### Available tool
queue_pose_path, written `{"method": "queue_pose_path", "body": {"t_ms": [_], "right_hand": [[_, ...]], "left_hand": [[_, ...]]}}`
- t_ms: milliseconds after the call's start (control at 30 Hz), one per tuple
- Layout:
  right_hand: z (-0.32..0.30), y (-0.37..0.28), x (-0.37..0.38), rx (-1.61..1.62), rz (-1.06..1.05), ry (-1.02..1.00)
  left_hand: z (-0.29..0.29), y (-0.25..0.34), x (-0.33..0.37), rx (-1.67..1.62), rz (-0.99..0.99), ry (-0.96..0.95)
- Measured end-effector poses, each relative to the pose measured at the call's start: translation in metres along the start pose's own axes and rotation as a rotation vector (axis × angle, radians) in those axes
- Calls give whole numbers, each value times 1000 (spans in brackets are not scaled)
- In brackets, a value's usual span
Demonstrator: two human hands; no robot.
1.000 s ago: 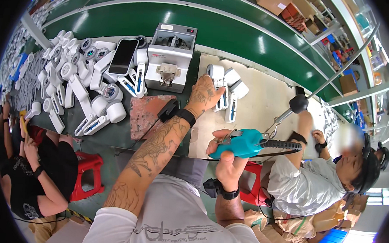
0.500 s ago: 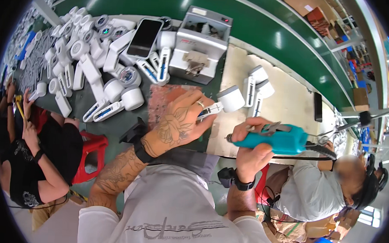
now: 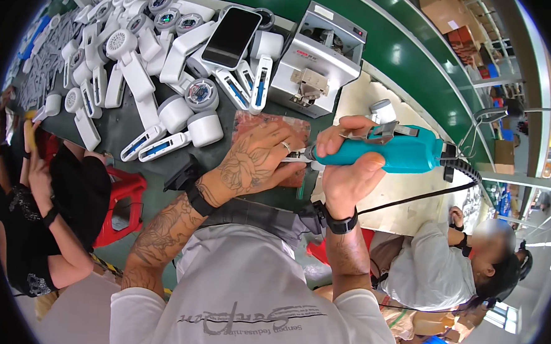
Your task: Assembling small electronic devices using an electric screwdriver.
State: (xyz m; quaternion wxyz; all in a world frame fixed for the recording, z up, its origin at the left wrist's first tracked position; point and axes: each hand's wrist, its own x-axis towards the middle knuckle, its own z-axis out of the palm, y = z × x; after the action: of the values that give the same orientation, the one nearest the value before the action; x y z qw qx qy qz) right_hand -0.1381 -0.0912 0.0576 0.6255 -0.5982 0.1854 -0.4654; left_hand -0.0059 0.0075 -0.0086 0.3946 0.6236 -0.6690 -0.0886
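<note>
My left hand [image 3: 256, 153] is closed on the slim handle of a white handheld fan [image 3: 296, 161], holding it low over a reddish pad [image 3: 299, 128]. The fan's round head is mostly hidden behind my right hand. My right hand [image 3: 349, 171] grips a teal electric screwdriver [image 3: 398, 150] with a black cord. Its tip points left and meets the fan handle beside my left fingertips; whether it touches a screw is too small to tell. Left of the pad lie other white fans [image 3: 204, 129] with opened handles and blue insides.
A smartphone [image 3: 232, 38] lies on the heap of white fans at the left. Behind the pad stands a grey screw-feeder machine [image 3: 318, 62]. A pale board [image 3: 404, 204] covers the bench at right, with a white fan head [image 3: 383, 109] on it. Co-workers sit at both sides.
My right hand has brought the screwdriver up and left to the fan handle. My left hand has moved the fan slightly left, over the pad. The view has shifted a little.
</note>
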Motion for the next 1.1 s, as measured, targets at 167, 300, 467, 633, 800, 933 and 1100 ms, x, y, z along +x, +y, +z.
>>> {"method": "queue_pose_path", "body": {"t_ms": [167, 300, 467, 633, 800, 933, 1100], "right_hand": [[8, 3, 4, -110, -12, 53], [8, 4, 5, -107, -14, 30], [6, 5, 5, -87, -13, 28], [7, 5, 8, -57, -12, 14], [5, 6, 6, -83, -16, -18], [6, 4, 5, -80, -14, -24], [5, 5, 3, -81, -18, -26]], "left_hand": [[-1, 3, 1, -19, 7, 92], [0, 1, 1, -31, -15, 111], [-4, 1, 6, -26, 71, 97], [3, -4, 3, -101, 58, 110], [-2, -6, 5, -177, -13, -35], [-4, -3, 5, -198, -13, -24], [2, 5, 3, -136, -117, 89]]}}
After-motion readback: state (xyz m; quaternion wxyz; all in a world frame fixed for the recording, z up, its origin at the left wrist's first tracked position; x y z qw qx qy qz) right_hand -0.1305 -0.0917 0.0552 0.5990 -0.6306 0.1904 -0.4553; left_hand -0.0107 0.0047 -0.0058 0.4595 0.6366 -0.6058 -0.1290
